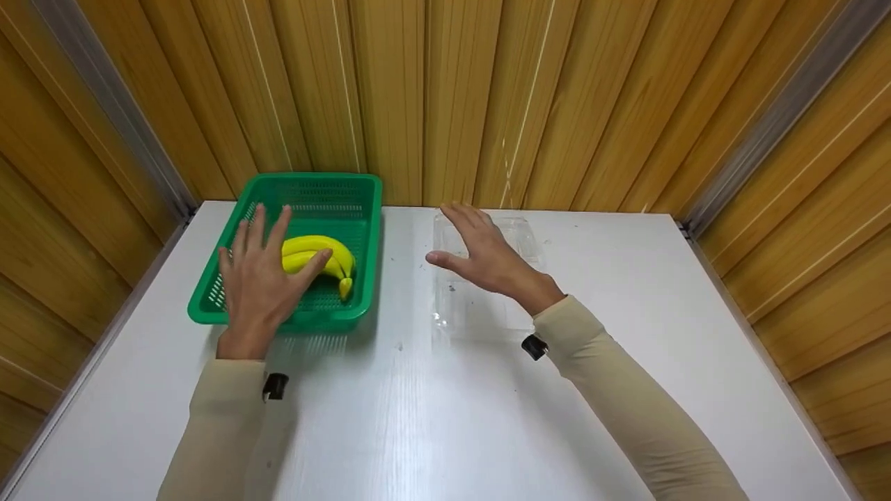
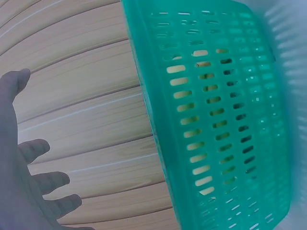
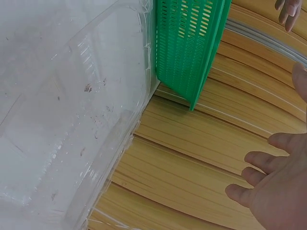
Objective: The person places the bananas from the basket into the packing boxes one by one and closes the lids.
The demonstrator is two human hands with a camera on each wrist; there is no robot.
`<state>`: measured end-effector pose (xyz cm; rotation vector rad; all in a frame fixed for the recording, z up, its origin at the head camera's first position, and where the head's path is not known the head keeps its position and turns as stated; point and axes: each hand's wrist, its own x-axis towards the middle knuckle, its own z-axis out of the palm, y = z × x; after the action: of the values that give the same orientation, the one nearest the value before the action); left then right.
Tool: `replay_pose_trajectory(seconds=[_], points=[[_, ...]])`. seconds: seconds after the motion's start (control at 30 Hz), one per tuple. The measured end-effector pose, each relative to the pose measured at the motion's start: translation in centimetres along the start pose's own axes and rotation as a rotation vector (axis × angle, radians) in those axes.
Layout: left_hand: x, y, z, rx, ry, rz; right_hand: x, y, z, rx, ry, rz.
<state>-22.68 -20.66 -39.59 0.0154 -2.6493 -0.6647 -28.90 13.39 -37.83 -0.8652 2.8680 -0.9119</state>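
A bunch of yellow bananas [image 1: 324, 256] lies inside a green plastic basket [image 1: 376, 229] on the left of the table. Spread above the basket is my left hand [image 1: 261, 278], its fingers straight and holding nothing; it covers part of the bananas. My right hand [image 1: 491, 257] hovers over a clear plastic container [image 1: 480, 313], fingers extended, with nothing in its grasp. In the left wrist view the slotted wall of the basket [image 2: 211, 115] stands apart from the left fingers. The right wrist view shows the transparent container [image 3: 72, 120] below and beside the right hand [image 3: 278, 187].
Both containers stand on a white table [image 1: 390, 417], near its back edge. A wood-patterned wall [image 1: 452, 104] rises right behind them, with similar panels at both sides. Small dark specks show in the clear container and on the tabletop.
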Motion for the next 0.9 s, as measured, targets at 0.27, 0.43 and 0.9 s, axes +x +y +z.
replay_pose_trajectory(seconds=[0.27, 0.43, 0.9], points=[[-0.7, -1.0, -0.2, -0.021, 0.013, -0.023, 0.3, -0.3, 0.9, 0.008, -0.022, -0.006], [-1.0, -1.6, -0.2, -0.046, 0.044, -0.020, 0.5, -0.5, 1.4, 0.020, -0.036, -0.018], [-2.2, -3.4, 0.1, -0.073, 0.049, -0.076, 0.6, -0.8, 2.4, 0.020, -0.076, -0.003]])
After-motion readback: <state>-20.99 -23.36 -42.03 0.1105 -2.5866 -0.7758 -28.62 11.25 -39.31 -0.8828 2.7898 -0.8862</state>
